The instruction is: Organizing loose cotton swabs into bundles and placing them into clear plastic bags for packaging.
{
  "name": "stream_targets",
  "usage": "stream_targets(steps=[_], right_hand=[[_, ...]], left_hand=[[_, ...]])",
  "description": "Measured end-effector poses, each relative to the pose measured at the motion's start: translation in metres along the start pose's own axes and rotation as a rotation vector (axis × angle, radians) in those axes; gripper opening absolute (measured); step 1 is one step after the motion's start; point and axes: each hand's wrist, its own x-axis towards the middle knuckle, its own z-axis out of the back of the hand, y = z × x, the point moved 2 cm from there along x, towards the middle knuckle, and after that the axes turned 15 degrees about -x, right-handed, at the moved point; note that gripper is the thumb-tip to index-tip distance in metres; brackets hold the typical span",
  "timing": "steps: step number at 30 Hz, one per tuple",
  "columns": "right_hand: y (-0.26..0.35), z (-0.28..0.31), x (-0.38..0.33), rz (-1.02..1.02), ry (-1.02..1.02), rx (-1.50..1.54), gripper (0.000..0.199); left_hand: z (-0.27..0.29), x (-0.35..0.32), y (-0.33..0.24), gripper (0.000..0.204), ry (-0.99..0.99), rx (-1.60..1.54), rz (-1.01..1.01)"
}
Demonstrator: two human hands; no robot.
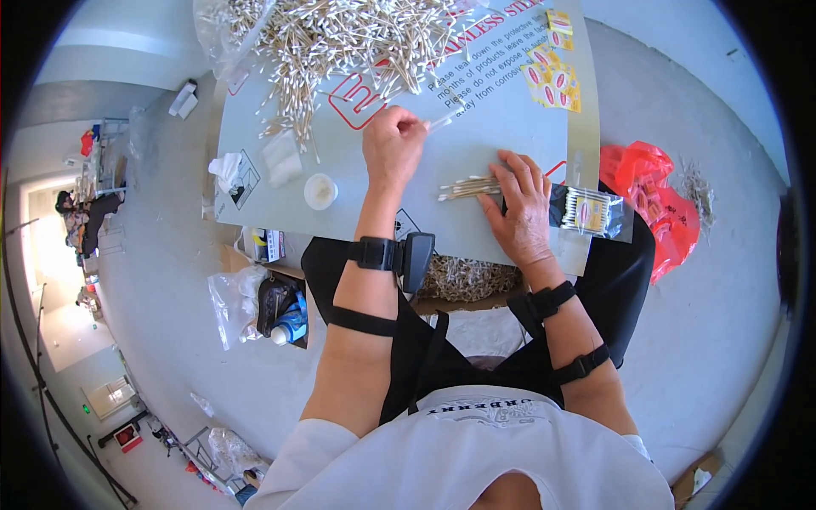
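A left hand [395,144] pinches a few thin, blurred pale sticks [440,124] above the middle of a smooth grey-blue worktop [459,229], while the right hand [520,208] lies palm down with fingers extended, its thumb at a loose bundle of white-tipped cotton swabs [469,187]. The right hand covers one end of a glossy, dark-backed clear plastic pouch [592,211], filled with swabs and a yellow card, which juts past the worktop's right edge near its near corner. A tangled heap of pale-stemmed swabs [340,42] spreads along the far edge beside a crinkled clear plastic bag [223,51]. Flat yellow cards [557,85] overlap toward the far right corner. Crumpled white tissue [224,172] and a round white tub [321,206] sit near the left edge. Beyond the right edge, a wrinkled red plastic bag [625,161] slumps on the floor.
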Motion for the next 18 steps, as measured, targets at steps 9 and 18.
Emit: stream_targets(steps=[9,18], right_hand=[[0.001,0.0,0.0,0.006,0.003,0.008,0.045],[0.001,0.002,0.001,0.007,-0.005,0.075,0.039]], left_hand=[[0.016,0.044,0.008,0.008,-0.12,0.407,-0.233],[0.019,0.016,0.001,0.011,0.098,0.495,0.096]])
